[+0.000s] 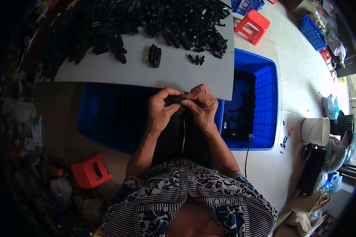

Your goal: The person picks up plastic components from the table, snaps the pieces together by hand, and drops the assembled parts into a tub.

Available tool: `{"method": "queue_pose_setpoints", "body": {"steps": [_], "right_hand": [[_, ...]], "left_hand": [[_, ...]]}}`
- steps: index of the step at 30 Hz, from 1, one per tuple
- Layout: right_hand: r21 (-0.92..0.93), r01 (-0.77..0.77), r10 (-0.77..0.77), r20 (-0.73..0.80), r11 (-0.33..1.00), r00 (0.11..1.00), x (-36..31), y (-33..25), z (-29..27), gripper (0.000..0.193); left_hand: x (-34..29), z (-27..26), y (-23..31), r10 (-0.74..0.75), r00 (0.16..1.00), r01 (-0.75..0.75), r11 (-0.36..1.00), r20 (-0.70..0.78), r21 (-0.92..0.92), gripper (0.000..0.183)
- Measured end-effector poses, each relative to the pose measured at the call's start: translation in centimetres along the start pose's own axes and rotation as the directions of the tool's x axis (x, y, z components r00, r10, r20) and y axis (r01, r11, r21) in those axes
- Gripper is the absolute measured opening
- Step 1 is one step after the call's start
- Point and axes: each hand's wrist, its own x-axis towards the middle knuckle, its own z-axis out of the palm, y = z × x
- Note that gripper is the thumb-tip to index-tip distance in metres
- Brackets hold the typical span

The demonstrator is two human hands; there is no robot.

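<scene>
Close to the table's near edge, my left hand (160, 108) and my right hand (202, 104) meet, both closed on one small black plastic part (176, 99). Fingers and thumbs pinch it from either side and cover most of it, so its exact shape is hidden. On the pale table (136, 73) just beyond, a larger oblong black plastic piece (155, 56) lies by itself. To its right are several small black clips (196, 59). A big heap of similar black parts (146, 19) spreads over the far side of the table.
Below the table edge, a blue bin (91, 118) is on the left and another blue crate (267, 94) with dark contents on the right. Red stools (91, 170) stand at lower left and far right. A white bucket (315, 131) and a seated person (336, 152) are at right.
</scene>
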Motion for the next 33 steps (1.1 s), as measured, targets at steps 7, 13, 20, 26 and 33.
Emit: {"method": "queue_pose_setpoints", "body": {"steps": [7,13,20,26,33], "right_hand": [[-0.203,0.078,-0.075,0.022,0.976,0.997,-0.1,-0.1,-0.5,0.014],[-0.397,0.228,-0.207,0.095,0.889,0.974,-0.3,0.0,-0.8,0.016],[-0.341,0.004,0.051,0.151,0.940,0.987,-0.4,-1.4,-0.3,0.022],[-0.362,-0.152,0.265,0.286,0.920,0.921,-0.3,-1.2,-0.2,0.016],[-0.284,-0.051,0.166,0.398,0.958,0.902,0.6,-0.4,-0.1,0.018]], "left_hand": [[-0.1,-0.8,0.3,-0.045,0.997,0.052,0.993,0.066,-0.106,0.018],[-0.2,-0.7,0.0,-0.069,0.998,0.069,0.990,0.008,-0.119,0.011],[-1.0,-0.8,0.7,-0.021,0.998,0.025,0.997,-0.060,0.077,0.004],[-1.7,-1.0,0.7,0.042,0.998,-0.037,0.996,-0.055,0.080,0.006],[-2.7,-4.3,1.0,-0.056,0.998,0.056,0.982,-0.005,0.183,0.007]]}}
